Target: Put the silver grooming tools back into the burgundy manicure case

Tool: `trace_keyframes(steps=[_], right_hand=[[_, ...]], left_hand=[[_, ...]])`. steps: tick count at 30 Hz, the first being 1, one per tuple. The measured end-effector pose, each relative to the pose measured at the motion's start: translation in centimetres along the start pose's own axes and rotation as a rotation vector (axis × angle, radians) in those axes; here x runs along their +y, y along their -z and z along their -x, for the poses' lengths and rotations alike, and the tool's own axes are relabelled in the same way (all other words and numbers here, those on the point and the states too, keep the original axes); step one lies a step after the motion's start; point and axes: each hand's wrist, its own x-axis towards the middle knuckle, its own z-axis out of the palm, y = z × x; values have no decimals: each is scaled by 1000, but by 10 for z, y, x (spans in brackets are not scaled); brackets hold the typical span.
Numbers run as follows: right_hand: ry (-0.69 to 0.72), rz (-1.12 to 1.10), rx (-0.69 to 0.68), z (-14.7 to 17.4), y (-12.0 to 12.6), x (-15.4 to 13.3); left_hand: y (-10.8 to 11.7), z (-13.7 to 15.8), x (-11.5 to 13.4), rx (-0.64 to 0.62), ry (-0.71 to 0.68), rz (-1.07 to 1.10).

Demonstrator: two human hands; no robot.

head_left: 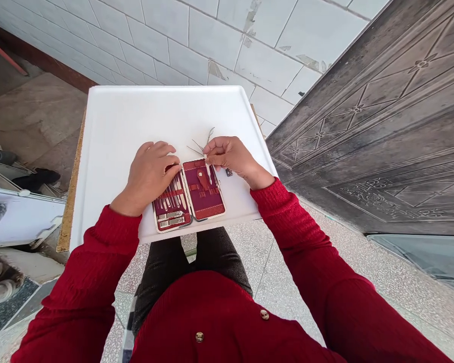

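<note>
An open manicure case [209, 212] with a maroon lining lies near the front edge of the white table. My left hand [147, 171] bends over the upper part of its left half, the thumb against the top edge by the hinge. Nail clippers [170, 219] and several slim metal tools [170, 199] sit in that half. My right hand [230, 159] pinches a small slim metal tool [209, 174] that points down over the right half, its exact kind unclear. That half has a red snap strap [202, 179] and small loops.
Beyond the case, thin metal tools [197, 147] and a plier-like metal tool [211, 134] lie on the white table [136, 111]. A small dark metal item [229, 172] is partly under my right wrist. A tiled wall stands behind, a carved door [355, 126] at right.
</note>
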Motion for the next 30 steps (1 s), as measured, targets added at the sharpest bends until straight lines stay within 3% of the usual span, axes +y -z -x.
trace_keyframes(steps=[12,30], right_hand=[[-6,100,2,2,0,3],[-6,228,20,3,-3,8]], left_hand=[[-4,2,-13,-19,-5,-47],[-4,1,-11,-37,-19,-38]])
